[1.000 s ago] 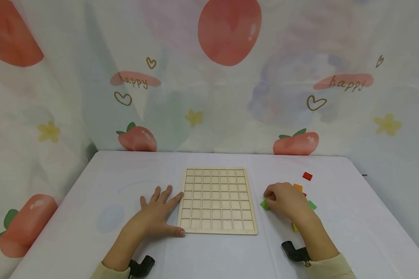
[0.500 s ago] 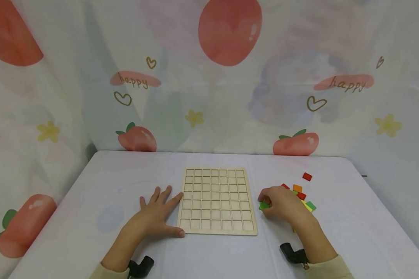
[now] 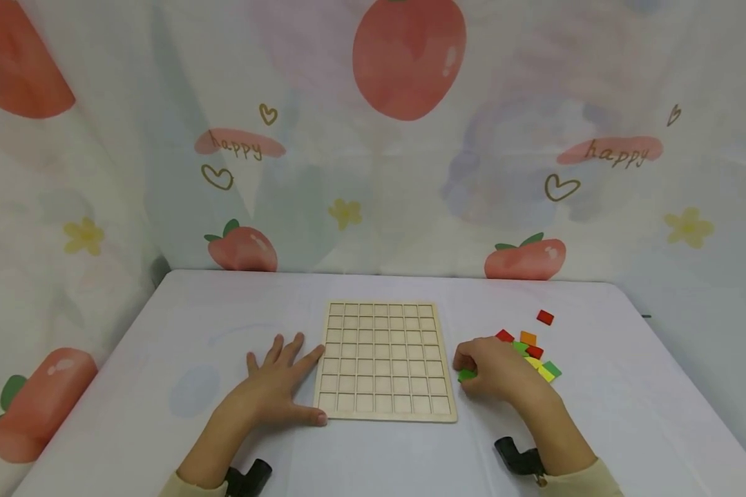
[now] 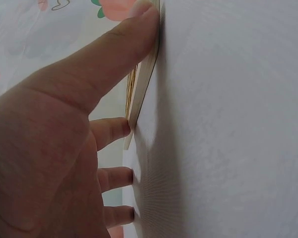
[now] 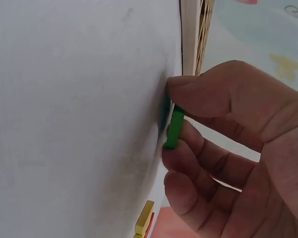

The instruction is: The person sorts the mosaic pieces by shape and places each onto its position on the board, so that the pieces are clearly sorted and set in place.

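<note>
A pale wooden grid board (image 3: 385, 359) lies flat on the white table in the head view. My left hand (image 3: 273, 390) is spread out beside it, the thumb at the near left corner and the index fingertip at the left edge; the left wrist view shows that thumb (image 4: 114, 57) against the board's side. Right of the board, my right hand (image 3: 497, 366) pinches a green tile (image 3: 466, 375) low over the cloth. From the right wrist, the green tile (image 5: 174, 129) shows edge-on between thumb and fingers, while other fingers stay curled below.
Behind the right hand lie several loose tiles, among them a red tile (image 3: 534, 352), an orange tile (image 3: 528, 338) and a yellow tile (image 3: 546, 373). Another red tile (image 3: 545, 317) lies farther back. A patterned cloth (image 3: 373, 172) hangs behind the table.
My right hand has moved slightly left and toward me with the green tile, uncovering red, green and yellow tiles behind it. The left hand has stayed at the board.
</note>
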A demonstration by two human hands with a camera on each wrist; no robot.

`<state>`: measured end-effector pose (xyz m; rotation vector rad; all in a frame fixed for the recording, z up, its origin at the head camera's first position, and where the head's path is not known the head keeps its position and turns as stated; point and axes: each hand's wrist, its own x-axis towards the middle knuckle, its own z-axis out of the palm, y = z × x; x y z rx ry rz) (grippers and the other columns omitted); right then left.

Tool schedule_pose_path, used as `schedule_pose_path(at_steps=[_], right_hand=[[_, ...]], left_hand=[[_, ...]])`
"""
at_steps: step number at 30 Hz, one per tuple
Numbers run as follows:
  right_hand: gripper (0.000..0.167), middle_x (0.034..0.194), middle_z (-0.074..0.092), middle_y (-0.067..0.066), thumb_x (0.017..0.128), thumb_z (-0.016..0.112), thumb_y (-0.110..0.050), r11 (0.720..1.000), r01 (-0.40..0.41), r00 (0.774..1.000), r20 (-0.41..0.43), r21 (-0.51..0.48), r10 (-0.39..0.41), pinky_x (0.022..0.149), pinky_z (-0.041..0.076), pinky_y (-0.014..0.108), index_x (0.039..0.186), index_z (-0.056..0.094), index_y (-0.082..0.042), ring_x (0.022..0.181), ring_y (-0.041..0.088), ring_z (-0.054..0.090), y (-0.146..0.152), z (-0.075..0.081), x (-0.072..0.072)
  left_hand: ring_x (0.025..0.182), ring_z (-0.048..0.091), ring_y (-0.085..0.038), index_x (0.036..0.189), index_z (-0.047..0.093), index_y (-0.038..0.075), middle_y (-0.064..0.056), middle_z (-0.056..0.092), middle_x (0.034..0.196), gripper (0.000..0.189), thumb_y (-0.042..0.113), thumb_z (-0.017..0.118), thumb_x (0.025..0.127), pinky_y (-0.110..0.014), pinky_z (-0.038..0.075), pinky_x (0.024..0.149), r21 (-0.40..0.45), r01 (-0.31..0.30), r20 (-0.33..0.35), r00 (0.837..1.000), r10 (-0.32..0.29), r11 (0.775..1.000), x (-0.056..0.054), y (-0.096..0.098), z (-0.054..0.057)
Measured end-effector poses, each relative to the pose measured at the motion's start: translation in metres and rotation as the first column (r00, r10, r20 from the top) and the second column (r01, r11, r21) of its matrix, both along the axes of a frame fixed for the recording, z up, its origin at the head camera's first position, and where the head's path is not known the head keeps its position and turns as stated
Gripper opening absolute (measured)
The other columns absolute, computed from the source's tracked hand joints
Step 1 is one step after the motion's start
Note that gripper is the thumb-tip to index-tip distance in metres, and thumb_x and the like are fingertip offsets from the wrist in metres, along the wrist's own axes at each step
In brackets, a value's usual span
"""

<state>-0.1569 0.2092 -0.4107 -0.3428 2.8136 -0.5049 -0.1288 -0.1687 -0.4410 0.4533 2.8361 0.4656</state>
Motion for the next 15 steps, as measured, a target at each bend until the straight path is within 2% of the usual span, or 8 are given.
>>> schedule_pose_path(at_steps=[3, 7, 11, 15], right_hand=[[0.019, 0.081, 0.058, -0.005, 0.075, 0.082, -0.012, 1.000, -0.006, 0.999, -0.035, 0.026, 0.007, 0.072, 0.049, 0.032, 0.089, 0.070, -0.019, 0.078, 0.014, 0.052, 0.002, 0.001, 0.000], [0.017, 0.084, 0.057, -0.006, 0.076, 0.077, -0.011, 0.999, -0.025, 0.989, -0.144, 0.048, 0.032, 0.072, 0.047, 0.033, 0.090, 0.071, -0.018, 0.078, 0.013, 0.051, 0.007, 0.005, 0.000], [0.018, 0.086, 0.058, -0.006, 0.076, 0.076, -0.011, 0.999, -0.039, 0.973, -0.228, 0.024, 0.044, 0.071, 0.048, 0.032, 0.093, 0.073, -0.016, 0.078, 0.012, 0.052, 0.011, 0.009, -0.001], [0.017, 0.089, 0.060, -0.006, 0.077, 0.074, -0.011, 0.998, -0.058, 0.962, -0.266, -0.012, 0.053, 0.071, 0.050, 0.032, 0.093, 0.074, -0.016, 0.078, 0.011, 0.054, 0.013, 0.009, -0.002]], left_hand=[[0.150, 0.007, -0.051, 0.156, 0.035, 0.030, -0.017, 0.020, 0.165, 0.114, 0.081, 0.073, 0.062, -0.085, 0.006, 0.100, -0.001, -0.002, 0.003, 1.000, 0.002, 1.000, 0.000, 0.000, 0.001], [0.150, 0.006, -0.050, 0.156, 0.035, 0.030, -0.017, 0.019, 0.165, 0.114, 0.080, 0.073, 0.062, -0.085, 0.005, 0.101, 0.001, -0.004, 0.007, 1.000, 0.004, 1.000, -0.001, 0.001, 0.000], [0.150, 0.006, -0.050, 0.156, 0.035, 0.029, -0.017, 0.020, 0.165, 0.114, 0.079, 0.075, 0.062, -0.085, 0.005, 0.101, 0.009, -0.005, 0.008, 1.000, 0.005, 1.000, -0.001, 0.002, 0.001], [0.150, 0.006, -0.050, 0.156, 0.035, 0.029, -0.017, 0.020, 0.165, 0.114, 0.080, 0.075, 0.061, -0.085, 0.005, 0.101, 0.009, -0.007, 0.010, 1.000, 0.007, 1.000, -0.001, 0.001, 0.000]])
